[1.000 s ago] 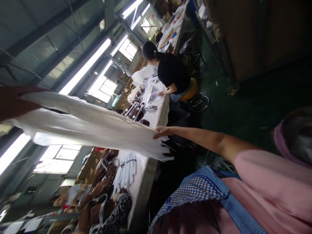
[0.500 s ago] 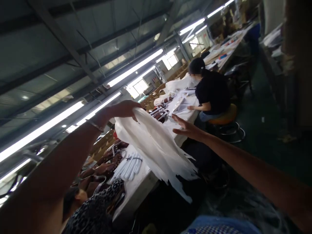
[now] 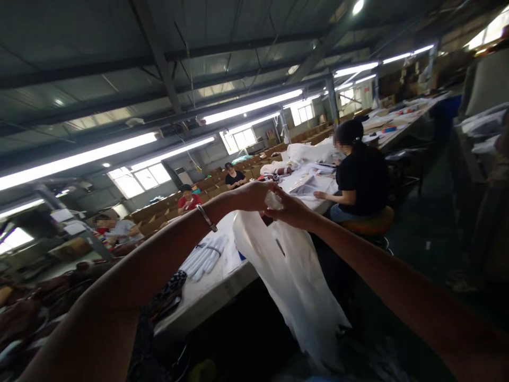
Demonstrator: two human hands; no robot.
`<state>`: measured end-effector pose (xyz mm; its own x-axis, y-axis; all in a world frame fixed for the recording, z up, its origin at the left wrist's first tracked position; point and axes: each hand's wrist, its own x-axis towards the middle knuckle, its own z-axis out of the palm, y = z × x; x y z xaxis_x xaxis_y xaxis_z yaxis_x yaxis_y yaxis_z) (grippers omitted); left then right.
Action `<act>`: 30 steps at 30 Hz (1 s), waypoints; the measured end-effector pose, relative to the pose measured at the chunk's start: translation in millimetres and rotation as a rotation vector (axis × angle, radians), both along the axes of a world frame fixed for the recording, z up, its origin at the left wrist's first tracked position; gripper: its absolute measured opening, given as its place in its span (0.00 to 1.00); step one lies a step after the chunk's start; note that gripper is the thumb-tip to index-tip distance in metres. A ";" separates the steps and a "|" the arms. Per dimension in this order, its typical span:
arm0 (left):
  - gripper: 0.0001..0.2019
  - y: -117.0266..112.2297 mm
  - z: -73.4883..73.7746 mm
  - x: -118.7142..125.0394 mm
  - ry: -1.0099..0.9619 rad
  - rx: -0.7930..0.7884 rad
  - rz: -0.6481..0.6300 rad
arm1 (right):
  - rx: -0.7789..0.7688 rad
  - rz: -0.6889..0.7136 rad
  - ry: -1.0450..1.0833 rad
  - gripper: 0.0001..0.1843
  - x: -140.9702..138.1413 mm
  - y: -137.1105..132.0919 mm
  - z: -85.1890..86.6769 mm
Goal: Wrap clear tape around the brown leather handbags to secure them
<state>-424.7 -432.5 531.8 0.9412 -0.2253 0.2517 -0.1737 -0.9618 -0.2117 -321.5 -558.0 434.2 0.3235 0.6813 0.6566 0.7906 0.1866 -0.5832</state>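
Observation:
A thin white sheet [image 3: 294,276], perhaps plastic or soft packing paper, hangs in long folds in front of the table's edge. Its bunched top shows pale between my two hands. My left hand [image 3: 256,196], with a bracelet at the wrist, is closed on that top end from the left. From the right, my right hand [image 3: 292,209] meets it, fingers curled around the same bunch. The exact grip of the fingertips is hidden.
A long table [image 3: 210,297] runs away to the right, bearing a tied bundle of white rolls [image 3: 202,260]. A co-worker in black [image 3: 363,175] sits at its right side on a yellow stool [image 3: 371,223]. Other people sit behind, near cardboard boxes [image 3: 151,215].
My right hand has come in from apart and closed on the sheet's top beside my left hand. The sheet now hangs more steeply. The view has levelled and shows more people behind.

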 end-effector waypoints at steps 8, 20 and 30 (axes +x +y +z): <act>0.35 14.9 -20.4 -22.1 0.103 -0.479 -0.159 | -0.079 0.079 0.113 0.47 -5.6 -13.0 10.9; 0.31 2.0 -67.6 -16.0 -0.368 -0.866 0.032 | 0.015 -0.052 0.089 0.47 -4.0 -10.0 16.7; 0.22 5.7 -68.9 -31.3 0.126 -1.276 -0.146 | -0.047 -0.113 0.008 0.46 -1.0 -15.8 6.8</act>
<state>-456.0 -426.8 462.9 0.9613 0.0046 0.2756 -0.2454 -0.4412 0.8632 -322.5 -573.8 441.0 0.4052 0.6704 0.6216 0.8002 0.0687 -0.5957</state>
